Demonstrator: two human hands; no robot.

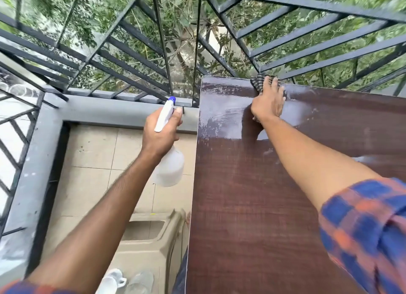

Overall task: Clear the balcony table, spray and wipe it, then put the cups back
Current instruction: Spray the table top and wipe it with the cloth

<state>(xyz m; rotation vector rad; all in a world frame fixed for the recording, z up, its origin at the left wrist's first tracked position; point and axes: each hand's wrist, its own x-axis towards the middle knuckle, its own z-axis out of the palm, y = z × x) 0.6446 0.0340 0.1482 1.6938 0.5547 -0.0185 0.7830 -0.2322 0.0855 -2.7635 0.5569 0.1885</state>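
The dark brown wooden table (274, 195) fills the right half of the view, with wet smears across its far part. My right hand (268, 102) presses a grey checked cloth (260, 80) flat against the table's far edge, fingers spread. My left hand (160, 129) grips the neck of a white spray bottle (170, 164) with a blue nozzle, held in the air left of the table over the floor. A white cup (112, 280) and a clear glass (140, 281) stand on a beige plastic chair (151, 239) at the bottom.
A black metal railing (153, 52) on a grey ledge (123, 109) closes the balcony at the far side and the left. Beige floor tiles (92, 162) lie between ledge and table. Trees show beyond the bars.
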